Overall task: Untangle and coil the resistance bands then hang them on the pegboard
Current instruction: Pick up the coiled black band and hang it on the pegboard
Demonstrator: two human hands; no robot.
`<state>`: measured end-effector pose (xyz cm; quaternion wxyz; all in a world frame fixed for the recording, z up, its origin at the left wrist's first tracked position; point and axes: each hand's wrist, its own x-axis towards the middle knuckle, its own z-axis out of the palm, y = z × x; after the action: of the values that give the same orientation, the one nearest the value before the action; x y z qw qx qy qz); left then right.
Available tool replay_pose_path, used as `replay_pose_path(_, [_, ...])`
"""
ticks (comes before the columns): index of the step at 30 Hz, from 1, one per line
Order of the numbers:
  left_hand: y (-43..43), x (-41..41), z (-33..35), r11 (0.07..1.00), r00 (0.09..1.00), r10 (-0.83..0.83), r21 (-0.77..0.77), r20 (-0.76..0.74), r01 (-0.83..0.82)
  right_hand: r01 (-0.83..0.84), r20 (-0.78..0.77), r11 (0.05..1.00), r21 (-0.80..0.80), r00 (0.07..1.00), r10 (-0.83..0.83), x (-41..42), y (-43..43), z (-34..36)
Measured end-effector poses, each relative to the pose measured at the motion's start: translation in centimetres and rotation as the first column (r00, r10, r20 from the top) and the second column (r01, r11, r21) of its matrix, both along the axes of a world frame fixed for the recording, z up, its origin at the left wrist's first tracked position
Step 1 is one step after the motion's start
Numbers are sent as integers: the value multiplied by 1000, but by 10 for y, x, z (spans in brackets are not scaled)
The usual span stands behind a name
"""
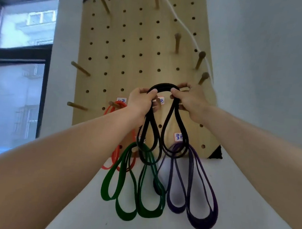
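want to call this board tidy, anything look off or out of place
Only the white cord stands out: it trails loose and diagonal down the pegboard's right side. The orange band, green band and purple band hang coiled; the black band, gripped by left hand and right hand, is not yet on a peg.

Home room (wall pegboard (132, 63), window (27, 25))

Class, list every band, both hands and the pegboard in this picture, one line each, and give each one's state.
black band, coiled, held up in front of the pegboard.
left hand, grips the black band's top.
right hand, grips the black band's top.
red band, hanging from a peg.
green band, coiled, hanging.
purple band, coiled, hanging.
pegboard, mounted on the wall, pegs in.
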<state>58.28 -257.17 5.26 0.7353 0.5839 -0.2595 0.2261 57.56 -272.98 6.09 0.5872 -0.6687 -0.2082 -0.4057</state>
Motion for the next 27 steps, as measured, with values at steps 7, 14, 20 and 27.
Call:
replay_pose_path(7, [-11, 59, 13, 995, 996, 79, -56, -31, -80, 83, 6, 996, -42, 997, -83, 51, 6, 15])
replay_pose_path(14, [-21, 91, -7, 973, 974, 228, 33, -16, -227, 248, -69, 953, -172, 962, -263, 80, 3, -9])
replay_pose_path(20, [6, 83, -32, 837, 921, 312, 392, 233, -383, 209, -155, 878, -430, 941, -299, 71, -12, -43])
replay_pose_path(27, [78, 25, -51, 522, 901, 237, 734, 365, -434, 258, -78, 737, -624, 918, -388, 23, -26, -72])
